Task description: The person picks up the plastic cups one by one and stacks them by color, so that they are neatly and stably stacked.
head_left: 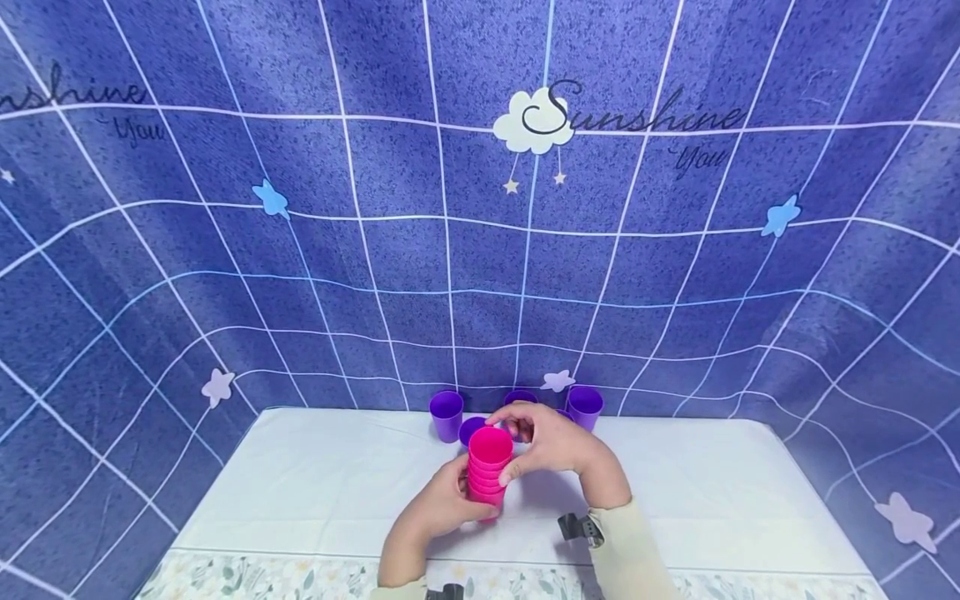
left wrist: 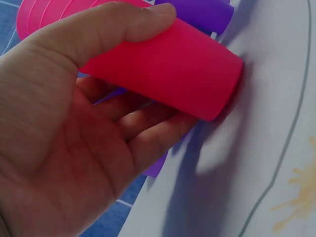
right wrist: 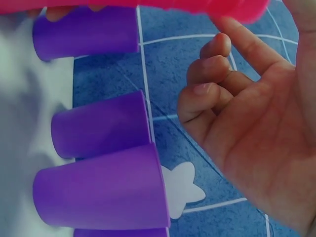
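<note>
A stack of several nested pink cups [head_left: 486, 482] stands upright, mouths up, in front of me over the white table. My left hand [head_left: 437, 504] grips its lower part; in the left wrist view the thumb lies across the smooth pink side and the fingers curl behind. At the top, my right hand [head_left: 561, 442] holds the stack between thumb and index finger. Seen from the right wrist, the other fingers [right wrist: 205, 94] are folded and away from the cups. Whether the stack's base touches the table, I cannot tell.
Several purple cups stand mouth up behind the stack, among them one at the left [head_left: 447, 417] and one at the right [head_left: 586, 407]. A blue grid-patterned curtain [head_left: 480, 258] rises behind the white tabletop [head_left: 330, 475]. Floral cloth [head_left: 262, 577] lines the near edge.
</note>
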{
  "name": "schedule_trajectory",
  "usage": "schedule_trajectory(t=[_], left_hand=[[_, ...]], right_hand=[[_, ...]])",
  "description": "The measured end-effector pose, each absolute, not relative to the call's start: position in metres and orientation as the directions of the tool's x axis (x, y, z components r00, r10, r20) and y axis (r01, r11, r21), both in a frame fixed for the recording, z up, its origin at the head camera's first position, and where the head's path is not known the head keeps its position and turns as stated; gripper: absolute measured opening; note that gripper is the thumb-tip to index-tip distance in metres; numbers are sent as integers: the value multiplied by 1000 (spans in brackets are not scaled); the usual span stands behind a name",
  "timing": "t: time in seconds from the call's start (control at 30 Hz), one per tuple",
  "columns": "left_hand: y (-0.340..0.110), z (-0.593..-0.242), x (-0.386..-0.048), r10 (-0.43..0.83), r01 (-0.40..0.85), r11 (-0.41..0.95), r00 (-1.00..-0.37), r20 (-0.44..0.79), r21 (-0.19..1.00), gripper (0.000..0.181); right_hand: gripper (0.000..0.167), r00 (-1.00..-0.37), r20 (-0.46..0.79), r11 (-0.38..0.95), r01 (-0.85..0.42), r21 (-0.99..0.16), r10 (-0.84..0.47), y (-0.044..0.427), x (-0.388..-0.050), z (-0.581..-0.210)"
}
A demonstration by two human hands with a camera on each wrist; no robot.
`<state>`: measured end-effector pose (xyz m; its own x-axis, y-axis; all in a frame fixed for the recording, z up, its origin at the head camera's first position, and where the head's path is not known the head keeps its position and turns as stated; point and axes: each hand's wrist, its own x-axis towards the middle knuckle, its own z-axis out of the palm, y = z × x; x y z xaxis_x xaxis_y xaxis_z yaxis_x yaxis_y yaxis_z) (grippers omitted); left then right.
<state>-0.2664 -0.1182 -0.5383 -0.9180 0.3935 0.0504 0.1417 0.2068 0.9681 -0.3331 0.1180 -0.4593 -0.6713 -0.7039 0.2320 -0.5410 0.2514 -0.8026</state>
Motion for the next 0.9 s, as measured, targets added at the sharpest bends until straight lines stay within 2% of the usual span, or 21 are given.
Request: schedule_trajectory(t=[0.37, 0.63, 0.9], left_hand=[[-136, -530, -258, 323, 150, 328, -946, 38, 933, 74], [-152, -531, -256, 293, 126, 310, -956, 31, 942, 74], [-161, -531, -254, 244, 98, 338, -970, 14, 936, 73]], right_hand=[[72, -741, 221, 357, -533, -767, -634, 146, -333, -452], [70, -859, 217, 480, -450, -753, -465, 177, -332, -448], [62, -906, 187, 549, -383, -743, -380, 195, -332, -446]])
